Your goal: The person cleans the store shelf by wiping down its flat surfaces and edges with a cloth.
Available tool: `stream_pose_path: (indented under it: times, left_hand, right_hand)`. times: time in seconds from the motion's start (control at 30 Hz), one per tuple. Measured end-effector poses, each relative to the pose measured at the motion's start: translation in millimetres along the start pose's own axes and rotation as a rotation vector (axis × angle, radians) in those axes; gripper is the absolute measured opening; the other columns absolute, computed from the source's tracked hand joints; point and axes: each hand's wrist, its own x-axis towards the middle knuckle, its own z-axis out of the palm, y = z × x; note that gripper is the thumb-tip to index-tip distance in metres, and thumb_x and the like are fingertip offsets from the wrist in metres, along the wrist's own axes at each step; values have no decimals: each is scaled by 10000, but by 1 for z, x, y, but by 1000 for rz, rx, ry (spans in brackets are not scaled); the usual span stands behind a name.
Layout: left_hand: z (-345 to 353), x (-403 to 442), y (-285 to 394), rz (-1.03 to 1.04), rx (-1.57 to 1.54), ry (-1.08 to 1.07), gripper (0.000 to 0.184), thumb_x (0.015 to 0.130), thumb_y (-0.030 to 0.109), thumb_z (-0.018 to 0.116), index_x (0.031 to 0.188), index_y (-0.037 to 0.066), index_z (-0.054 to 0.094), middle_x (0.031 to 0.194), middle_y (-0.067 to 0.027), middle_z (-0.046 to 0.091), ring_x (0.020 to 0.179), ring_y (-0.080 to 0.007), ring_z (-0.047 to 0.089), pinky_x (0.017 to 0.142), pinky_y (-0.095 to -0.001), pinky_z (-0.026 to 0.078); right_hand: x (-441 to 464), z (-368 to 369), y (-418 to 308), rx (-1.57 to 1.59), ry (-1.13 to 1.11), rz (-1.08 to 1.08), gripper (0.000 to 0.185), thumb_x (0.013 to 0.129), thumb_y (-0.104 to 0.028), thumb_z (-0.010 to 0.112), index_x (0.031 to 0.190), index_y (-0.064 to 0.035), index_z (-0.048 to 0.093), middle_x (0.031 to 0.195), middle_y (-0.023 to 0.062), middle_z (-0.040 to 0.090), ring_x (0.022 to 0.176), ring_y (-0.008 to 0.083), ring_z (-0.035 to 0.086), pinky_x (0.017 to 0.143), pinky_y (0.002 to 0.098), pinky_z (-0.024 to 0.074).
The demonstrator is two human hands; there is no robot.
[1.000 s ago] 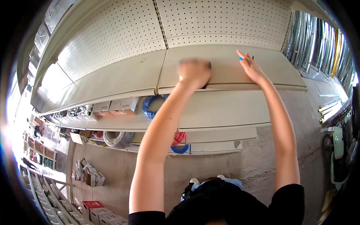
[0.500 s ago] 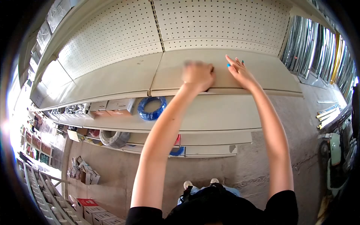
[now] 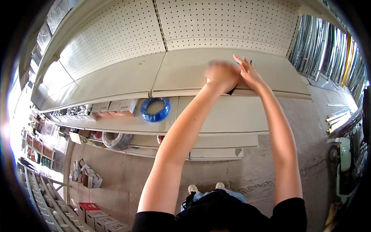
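My left hand (image 3: pixel 223 75) is closed and smeared by motion over the beige metal shelf (image 3: pixel 185 71), near its front edge. A small dark patch shows beneath it at the edge; whether that is a held thing or shadow I cannot make out. Right beside it, my right hand (image 3: pixel 249 74) rests on the same shelf with fingers stretched out and dark blue-green nails. The two hands overlap or touch in view. Behind them rises a perforated back panel (image 3: pixel 228 25).
On the shelf below lie a blue coil (image 3: pixel 155 110) and cardboard boxes (image 3: pixel 123 107). Lower down sits a grey coil (image 3: pixel 117 140). Metal profiles (image 3: pixel 320 50) stand at the right, a ladder (image 3: pixel 42 201) at lower left, and cartons (image 3: pixel 104 220) on the floor.
My left hand has slid rightward along the shelf up to my right hand. The right hand has stayed almost in place, and the view has shifted slightly.
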Motion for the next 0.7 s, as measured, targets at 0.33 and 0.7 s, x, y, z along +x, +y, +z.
stream_pose_path:
  times: [0.33,0.7]
  left_hand:
    - [-9,-15,-113,-405,62,-16,445,895,345,374,1298,186,475,1338,-69,474,1248,-331,405,1032,-459,348]
    - [2,-17,-130,-399,118,92,440,907,323,334,1279,134,475,1316,-106,472,1202,-394,419,994,-565,335]
  right_hand:
    - [-4,-5,-13,-24,-32,12,529,977,-413,254,1423,-139,323,1460,113,329,1405,294,147,1154,391,96]
    - [-6,1,-27,-194,-38,26,509,979,-397,261,1405,-135,353,1458,75,338,1395,251,193,1158,368,130]
